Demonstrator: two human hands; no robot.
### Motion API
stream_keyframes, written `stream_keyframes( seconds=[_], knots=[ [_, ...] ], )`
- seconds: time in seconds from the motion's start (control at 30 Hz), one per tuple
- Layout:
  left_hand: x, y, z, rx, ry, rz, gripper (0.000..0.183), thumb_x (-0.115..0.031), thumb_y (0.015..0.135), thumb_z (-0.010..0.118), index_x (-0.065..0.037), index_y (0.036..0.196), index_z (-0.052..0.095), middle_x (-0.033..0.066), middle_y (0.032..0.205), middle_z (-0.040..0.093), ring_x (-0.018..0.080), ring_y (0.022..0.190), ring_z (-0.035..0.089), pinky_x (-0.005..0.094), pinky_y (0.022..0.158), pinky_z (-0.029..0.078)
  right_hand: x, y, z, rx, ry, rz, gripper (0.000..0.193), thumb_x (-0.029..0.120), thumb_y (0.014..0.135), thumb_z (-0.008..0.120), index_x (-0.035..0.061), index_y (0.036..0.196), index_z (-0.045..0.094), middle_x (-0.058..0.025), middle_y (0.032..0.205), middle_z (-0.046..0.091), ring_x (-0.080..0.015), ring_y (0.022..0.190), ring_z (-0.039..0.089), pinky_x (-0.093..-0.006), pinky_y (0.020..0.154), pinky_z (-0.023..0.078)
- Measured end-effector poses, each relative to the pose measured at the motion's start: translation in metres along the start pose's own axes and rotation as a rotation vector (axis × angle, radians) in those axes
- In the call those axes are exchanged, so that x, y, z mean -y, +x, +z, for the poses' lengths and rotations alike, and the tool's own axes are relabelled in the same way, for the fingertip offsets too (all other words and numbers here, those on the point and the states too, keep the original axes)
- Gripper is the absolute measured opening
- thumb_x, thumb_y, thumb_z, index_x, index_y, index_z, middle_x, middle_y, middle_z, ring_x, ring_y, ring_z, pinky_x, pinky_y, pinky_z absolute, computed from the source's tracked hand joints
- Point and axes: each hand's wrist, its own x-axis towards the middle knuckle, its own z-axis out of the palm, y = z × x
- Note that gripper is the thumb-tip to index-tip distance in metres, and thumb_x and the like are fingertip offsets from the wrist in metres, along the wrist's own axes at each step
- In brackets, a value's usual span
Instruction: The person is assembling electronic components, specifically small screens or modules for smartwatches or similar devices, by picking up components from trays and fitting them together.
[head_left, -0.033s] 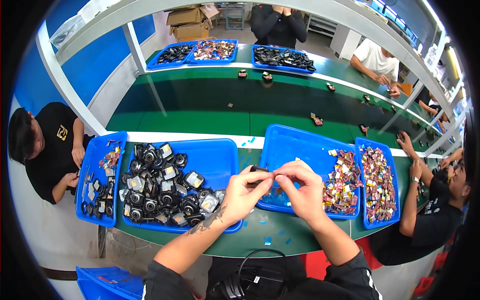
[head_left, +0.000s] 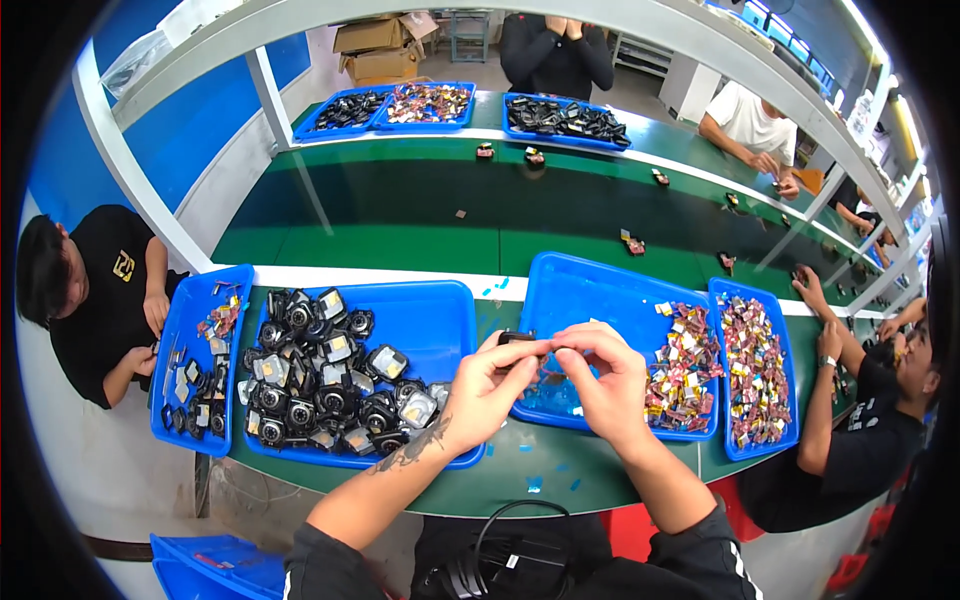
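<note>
Altered hardly at all from the frame just before: kept both hands in the same close pose, with only a slight shift in the view. Suggested, by that stillness, fine fingerwork on one piece, not yet put down. Held a small dark part in the left hand, pinched at the fingers, in view over the gap between two wide blue trays. Brought the right hand up to the left fingertips, thumb and forefinger drawn together; could not tell whether gripping anything.

Saw on the green counter a left tray heaped with black housings, a right tray partly filled with reddish components, and blue scraps near the front edge. Noted beyond these a green belt with scattered small assemblies, co-workers seated on either side, and cardboard boxes at the back.
</note>
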Motion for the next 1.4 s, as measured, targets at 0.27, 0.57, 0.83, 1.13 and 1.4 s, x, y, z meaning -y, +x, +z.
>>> stream_keyframes(
  seconds=[0.27, 0.57, 0.83, 1.13, 1.4],
  knots=[
    [0.002, 0.006, -0.005, -0.214, -0.236, -0.044, 0.031, -0.007, 0.098, 0.05, 0.0, 0.128, 0.057, 0.0102, 0.116, 0.066, 0.0111, 0.097, 0.062, 0.0247, 0.083, 0.047, 0.027, -0.003, 0.004, 0.174, -0.112, 0.022, 0.021, -0.003, 0.084, 0.067, 0.0025, 0.104, 0.072, -0.0129, 0.088, 0.068, -0.0202, 0.076, 0.066, -0.029, 0.068, 0.052],
    [-0.005, 0.001, -0.002, 0.026, -0.382, -0.075, 0.039, -0.005, 0.097, 0.054, 0.004, 0.135, 0.05, 0.0111, 0.122, 0.062, 0.0143, 0.111, 0.059, 0.0293, 0.097, 0.048, 0.013, -0.002, 0.015, -0.055, -0.098, 0.083, 0.009, -0.002, 0.081, 0.071, -0.0008, 0.089, 0.068, -0.0064, 0.076, 0.067, -0.0096, 0.059, 0.055, -0.0241, 0.056, 0.047],
    [0.003, -0.002, -0.002, 0.097, -0.297, -0.035, 0.042, -0.004, 0.098, 0.052, 0.005, 0.139, 0.045, 0.0115, 0.13, 0.058, 0.0144, 0.117, 0.056, 0.0282, 0.099, 0.046, 0.019, -0.004, 0.016, -0.054, -0.182, -0.035, 0.009, -0.002, 0.08, 0.072, 0.001, 0.088, 0.068, -0.0087, 0.078, 0.068, -0.0137, 0.059, 0.058, -0.0266, 0.055, 0.048],
    [0.0, -0.003, 0.001, 0.156, -0.234, 0.001, 0.042, -0.003, 0.099, 0.049, 0.005, 0.14, 0.043, 0.013, 0.133, 0.055, 0.0169, 0.121, 0.053, 0.0315, 0.104, 0.044, 0.025, -0.001, 0.012, -0.06, -0.228, -0.068, 0.01, -0.002, 0.078, 0.072, 0.002, 0.085, 0.066, -0.0084, 0.076, 0.066, -0.0179, 0.06, 0.058, -0.0296, 0.057, 0.047],
    [-0.002, -0.003, 0.0, 0.157, -0.278, 0.001, 0.041, -0.004, 0.098, 0.052, 0.006, 0.138, 0.045, 0.0139, 0.13, 0.057, 0.0191, 0.118, 0.056, 0.0344, 0.102, 0.046, 0.022, 0.005, 0.002, -0.084, -0.414, -0.14, 0.026, 0.003, 0.07, 0.078, 0.0022, 0.083, 0.056, -0.0059, 0.078, 0.056, -0.019, 0.071, 0.057, -0.0312, 0.065, 0.047]
  ],
)
